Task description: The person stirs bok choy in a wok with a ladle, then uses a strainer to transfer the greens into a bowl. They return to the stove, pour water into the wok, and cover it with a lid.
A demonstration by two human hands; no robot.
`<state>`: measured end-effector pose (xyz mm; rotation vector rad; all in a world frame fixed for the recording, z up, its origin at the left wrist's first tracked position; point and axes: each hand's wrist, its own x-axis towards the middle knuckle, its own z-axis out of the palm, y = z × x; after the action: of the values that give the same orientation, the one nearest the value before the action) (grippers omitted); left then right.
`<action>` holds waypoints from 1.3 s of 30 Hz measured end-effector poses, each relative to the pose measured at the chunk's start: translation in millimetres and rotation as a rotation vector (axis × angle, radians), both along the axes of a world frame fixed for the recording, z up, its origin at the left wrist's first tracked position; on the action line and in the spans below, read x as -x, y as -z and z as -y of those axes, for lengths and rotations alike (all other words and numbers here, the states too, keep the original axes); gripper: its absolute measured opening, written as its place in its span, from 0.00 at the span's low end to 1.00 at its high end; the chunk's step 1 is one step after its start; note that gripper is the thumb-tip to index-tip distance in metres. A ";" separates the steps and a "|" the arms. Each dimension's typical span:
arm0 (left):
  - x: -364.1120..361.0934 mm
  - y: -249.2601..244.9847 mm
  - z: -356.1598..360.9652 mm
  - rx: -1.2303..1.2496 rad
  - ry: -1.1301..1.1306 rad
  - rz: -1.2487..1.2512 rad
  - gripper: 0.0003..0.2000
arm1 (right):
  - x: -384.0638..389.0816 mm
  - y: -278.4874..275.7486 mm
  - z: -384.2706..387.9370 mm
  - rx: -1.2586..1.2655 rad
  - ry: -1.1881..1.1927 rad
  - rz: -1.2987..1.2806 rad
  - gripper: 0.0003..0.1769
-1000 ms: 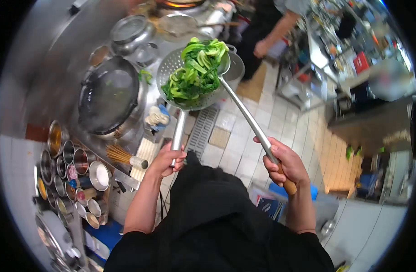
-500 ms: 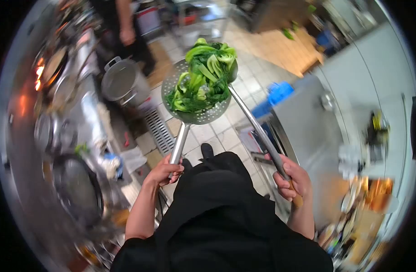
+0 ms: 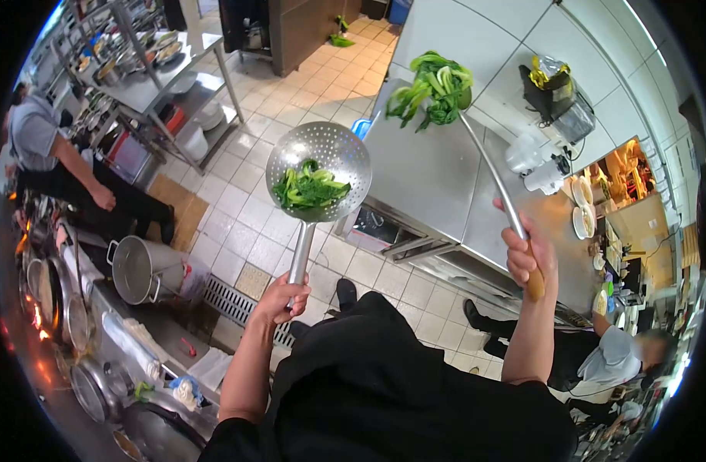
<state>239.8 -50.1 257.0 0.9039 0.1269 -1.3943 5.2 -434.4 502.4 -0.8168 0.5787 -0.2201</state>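
My left hand (image 3: 282, 298) is closed around the metal handle of a perforated strainer (image 3: 345, 146). A small heap of cooked leafy greens (image 3: 311, 187) lies in its bowl. My right hand (image 3: 530, 252) grips the wooden-ended handle of a long ladle (image 3: 488, 160). On the ladle's head sits a larger pile of bok choy (image 3: 436, 86), which hides most of the bowl, with leaves hanging over its side. The ladle is apart from the strainer, held up to the right over a steel counter (image 3: 426, 165).
To the left, a large pot (image 3: 141, 269) stands beside the stove line, where flames show near several pans. A co-worker (image 3: 41, 138) stands at far left, another person (image 3: 619, 358) at right. A steel rack (image 3: 157, 85) is behind. White appliances (image 3: 549, 175) sit on the counter.
My view has turned right. The ladle has separated from the strainer and moved up and right, carrying most of the greens. A smaller portion stays in the strainer.
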 end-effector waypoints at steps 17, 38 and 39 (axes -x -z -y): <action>15.5 -13.3 21.4 -0.107 -0.222 0.020 0.15 | -143.7 266.5 249.9 0.843 0.093 -0.524 0.32; 9.3 -14.3 15.0 -0.111 -0.315 0.079 0.14 | -80.1 231.1 283.0 1.662 0.150 -0.569 0.28; 10.0 -16.2 14.2 -0.107 -0.306 0.074 0.15 | -75.8 235.5 280.3 1.239 0.110 -0.481 0.29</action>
<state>229.8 -64.3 273.2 0.9791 0.2740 -1.0766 81.0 -714.6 266.9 -2.0735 0.9425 -0.5048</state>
